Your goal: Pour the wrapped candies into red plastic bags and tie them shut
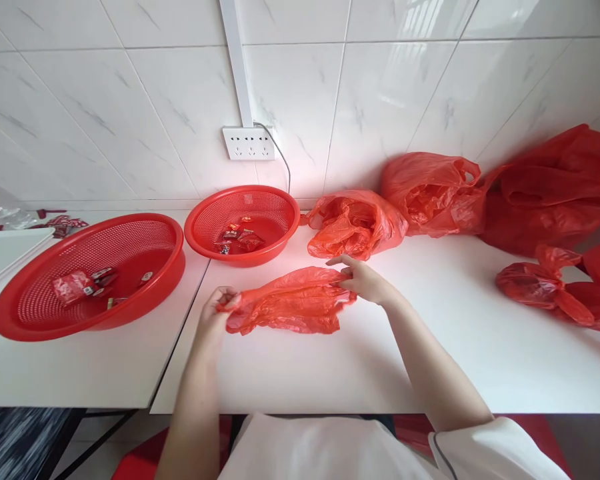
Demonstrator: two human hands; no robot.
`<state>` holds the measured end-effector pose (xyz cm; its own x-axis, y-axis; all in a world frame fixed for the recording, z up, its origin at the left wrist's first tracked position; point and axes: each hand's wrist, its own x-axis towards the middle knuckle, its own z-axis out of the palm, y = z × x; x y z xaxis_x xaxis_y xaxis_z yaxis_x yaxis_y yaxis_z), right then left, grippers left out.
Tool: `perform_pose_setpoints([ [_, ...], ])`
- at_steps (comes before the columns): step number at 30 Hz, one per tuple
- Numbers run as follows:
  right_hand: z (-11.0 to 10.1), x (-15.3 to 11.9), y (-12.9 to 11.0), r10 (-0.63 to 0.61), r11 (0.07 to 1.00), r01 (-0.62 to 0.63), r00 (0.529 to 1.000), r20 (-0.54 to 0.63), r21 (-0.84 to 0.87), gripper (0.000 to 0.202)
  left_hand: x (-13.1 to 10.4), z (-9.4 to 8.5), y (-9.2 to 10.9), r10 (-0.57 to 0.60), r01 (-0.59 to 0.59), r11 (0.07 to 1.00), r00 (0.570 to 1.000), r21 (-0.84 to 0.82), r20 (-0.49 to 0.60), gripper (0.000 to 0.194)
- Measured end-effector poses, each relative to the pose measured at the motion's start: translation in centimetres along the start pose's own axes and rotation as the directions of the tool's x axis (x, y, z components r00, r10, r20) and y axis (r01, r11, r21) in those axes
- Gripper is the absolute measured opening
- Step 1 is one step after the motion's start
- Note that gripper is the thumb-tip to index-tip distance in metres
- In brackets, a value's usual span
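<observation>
Evidently, a thin red plastic bag (290, 303) is being handled in front of the smaller perforated basket (275, 213) and slightly to its right, over the white desk (430, 363); whether the desk is touched by it cannot be told. One end is pinched by the left hand (219, 308), the other by the right hand (367, 277), whose index finger is held extended. The step in hand is judged to be the spreading of the bag, its film being crumpled and not fully opened. For the next move, a firm hold at one end and a parting of the layers at the other seem called for. Small wrapped packets (250, 240) are contained in the smaller basket; stuffed red bags (360, 220) are ranged to its right.
</observation>
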<state>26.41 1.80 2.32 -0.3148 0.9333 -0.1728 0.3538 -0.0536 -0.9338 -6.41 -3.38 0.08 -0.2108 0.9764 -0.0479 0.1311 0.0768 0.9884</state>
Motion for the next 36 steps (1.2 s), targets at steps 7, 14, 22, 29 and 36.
perform_pose_setpoints([
  [7, 0.1, 0.1, -0.3, -0.104, 0.975, 0.076, 0.987, 0.124, 0.21, 0.044, -5.7, 0.2, 9.2, 0.548, -0.566, 0.813, 0.823, 0.14, 0.148, 0.027],
  [14, 3.0, 0.5, -1.0, -0.163, 0.91, 0.051, 0.956, 0.244, 0.411, 0.049, -1.4, 8.4, 6.3, 0.184, -0.531, 0.731, 0.758, 0.429, 0.625, 0.026],
  [22, -2.2, -1.1, -0.4, 0.0, 0.982, -0.034, 0.983, -0.185, -0.185, 0.034, 2.8, 7.0, 2.2, -0.059, -0.505, 0.307, 0.836, 0.807, 0.546, 0.04],
  [29, 0.3, -5.3, -6.2, -0.57, 0.72, 0.534, 0.819, 0.061, -0.444, 0.033, 2.1, 7.4, 2.8, -0.163, -0.52, 0.181, 0.821, 0.835, 0.547, 0.05],
  [36, 4.2, 0.7, -0.6, -0.233, 0.389, 0.436, 0.899, 0.372, -0.811, 0.027, 0.4, 6.1, 2.7, -0.225, -0.583, 0.164, 0.763, 0.795, 0.606, 0.075],
])
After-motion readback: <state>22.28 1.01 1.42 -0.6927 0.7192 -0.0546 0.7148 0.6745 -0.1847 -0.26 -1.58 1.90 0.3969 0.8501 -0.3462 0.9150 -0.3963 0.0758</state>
